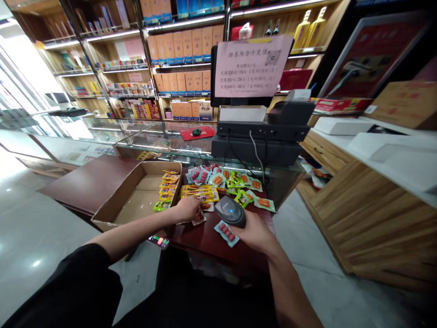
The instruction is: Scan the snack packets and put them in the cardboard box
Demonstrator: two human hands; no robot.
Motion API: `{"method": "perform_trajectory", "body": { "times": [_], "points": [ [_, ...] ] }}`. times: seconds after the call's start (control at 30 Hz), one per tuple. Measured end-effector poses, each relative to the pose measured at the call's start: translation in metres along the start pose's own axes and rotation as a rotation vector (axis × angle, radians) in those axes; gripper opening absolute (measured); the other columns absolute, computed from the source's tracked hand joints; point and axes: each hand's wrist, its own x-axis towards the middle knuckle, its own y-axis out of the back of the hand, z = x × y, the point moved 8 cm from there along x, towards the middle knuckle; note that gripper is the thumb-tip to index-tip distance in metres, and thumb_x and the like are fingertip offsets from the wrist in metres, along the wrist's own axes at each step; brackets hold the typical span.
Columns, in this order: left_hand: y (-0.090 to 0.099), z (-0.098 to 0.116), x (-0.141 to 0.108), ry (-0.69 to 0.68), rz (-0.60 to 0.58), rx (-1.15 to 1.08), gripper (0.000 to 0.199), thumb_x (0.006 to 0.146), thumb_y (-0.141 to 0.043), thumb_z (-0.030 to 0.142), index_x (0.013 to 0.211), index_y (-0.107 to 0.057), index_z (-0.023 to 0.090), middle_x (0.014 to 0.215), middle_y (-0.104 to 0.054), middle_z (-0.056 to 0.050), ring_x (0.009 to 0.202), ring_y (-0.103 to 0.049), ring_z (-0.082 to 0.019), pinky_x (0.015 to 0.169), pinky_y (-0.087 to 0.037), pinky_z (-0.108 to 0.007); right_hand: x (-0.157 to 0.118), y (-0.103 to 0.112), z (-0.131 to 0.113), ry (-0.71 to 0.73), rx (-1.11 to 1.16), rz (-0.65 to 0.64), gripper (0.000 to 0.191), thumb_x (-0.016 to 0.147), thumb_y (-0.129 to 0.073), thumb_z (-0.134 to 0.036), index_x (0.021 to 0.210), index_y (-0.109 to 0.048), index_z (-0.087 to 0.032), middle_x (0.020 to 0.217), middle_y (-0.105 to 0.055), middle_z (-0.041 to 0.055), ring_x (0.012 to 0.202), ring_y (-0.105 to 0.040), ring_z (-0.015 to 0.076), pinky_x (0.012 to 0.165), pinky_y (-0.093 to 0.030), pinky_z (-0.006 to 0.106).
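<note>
My right hand (256, 231) is closed around the handle of a dark barcode scanner (229, 210), which has a blue light on top. Just below the scanner lies a clear-blue pack of reddish sausages (226, 233). My left hand (187, 209) reaches over the dark red table with its fingers closed on a small sausage packet (199, 217), partly hidden by the fingers. Beyond that hand are long yellow sausage packets (208, 193) laid side by side. Farther back, several green packets (236, 179) and clear sausage packs (199, 175) lie loosely heaped.
An open cardboard box (131, 193) stands at the left, with yellow and green packets along its right side. A phone (159, 241) with a lit screen shows under its front edge. Behind are a glass counter (136, 136), black checkout equipment (256, 148) with hanging cables, and a pink notice (251, 68).
</note>
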Motion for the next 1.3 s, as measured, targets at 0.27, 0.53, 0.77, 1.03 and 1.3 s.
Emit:
{"method": "perform_trajectory", "body": {
  "times": [0.27, 0.53, 0.77, 1.03, 1.3],
  "points": [
    [-0.006, 0.019, 0.0, 0.009, 0.006, 0.116, 0.069, 0.058, -0.085, 0.037, 0.116, -0.06, 0.008, 0.116, -0.06, -0.023, 0.105, -0.06, -0.036, 0.084, -0.05, -0.039, -0.006, 0.007, -0.009, 0.074, -0.064, 0.042, 0.03, 0.073, -0.072, -0.029, 0.101, -0.07, -0.019, 0.083, -0.077, 0.0057, 0.078, -0.072, 0.0253, 0.069, -0.056, 0.033],
    [0.0, 0.012, 0.0, -0.041, 0.019, 0.045, 0.067, 0.063, -0.078, 0.033, 0.122, -0.056, 0.01, 0.111, -0.064, -0.019, 0.101, -0.063, -0.033, 0.081, -0.049, -0.036, -0.007, 0.009, -0.008, 0.087, -0.058, 0.102, 0.036, 0.07, -0.074, -0.026, 0.106, -0.069, -0.02, 0.092, -0.077, 0.0073, 0.091, -0.071, 0.0283, 0.073, -0.057, 0.034],
    [-0.001, -0.008, 0.004, 0.061, -0.074, -0.804, 0.044, 0.06, -0.082, 0.03, 0.098, -0.064, 0.015, 0.09, -0.07, -0.006, 0.086, -0.067, -0.022, 0.076, -0.051, -0.03, -0.004, 0.005, -0.002, 0.026, -0.058, 0.023, 0.029, 0.073, -0.071, -0.031, 0.098, -0.067, -0.017, 0.086, -0.077, 0.0063, 0.082, -0.072, 0.0247, 0.071, -0.056, 0.033],
    [-0.009, 0.001, 0.002, 0.281, -0.322, -2.015, 0.041, 0.077, -0.074, 0.042, 0.102, -0.066, 0.01, 0.102, -0.071, -0.015, 0.095, -0.07, -0.025, 0.085, -0.057, -0.037, -0.005, 0.013, -0.009, 0.042, -0.125, 0.057, 0.029, 0.072, -0.07, -0.032, 0.098, -0.069, -0.017, 0.094, -0.076, 0.0077, 0.088, -0.071, 0.0263, 0.075, -0.055, 0.035],
    [-0.008, -0.011, 0.008, 0.358, -0.103, -1.921, 0.024, 0.073, -0.078, 0.013, 0.094, -0.068, 0.006, 0.098, -0.073, -0.015, 0.088, -0.072, -0.023, 0.079, -0.061, -0.035, -0.003, 0.008, -0.003, 0.009, -0.093, 0.04, 0.03, 0.073, -0.071, -0.035, 0.098, -0.068, -0.017, 0.086, -0.076, 0.0068, 0.082, -0.071, 0.0247, 0.071, -0.055, 0.033]
  ]
}}
